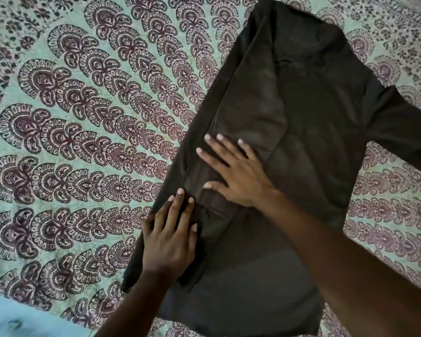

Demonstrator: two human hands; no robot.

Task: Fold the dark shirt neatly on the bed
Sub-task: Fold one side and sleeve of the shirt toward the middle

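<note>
The dark shirt [309, 122] lies spread on the bed, running from the top centre down to the bottom centre. Its left side is folded inward over the body, and the right sleeve [404, 127] still sticks out to the right. My left hand [170, 237] lies flat on the shirt's folded left edge near the bottom, fingers straight. My right hand [233, 171] presses flat with spread fingers on the folded-over panel just above it.
The bed is covered by a pale green bedspread [71, 130] with maroon paisley fan patterns, all around the shirt. A light blue cloth [17, 319] shows at the bottom left corner.
</note>
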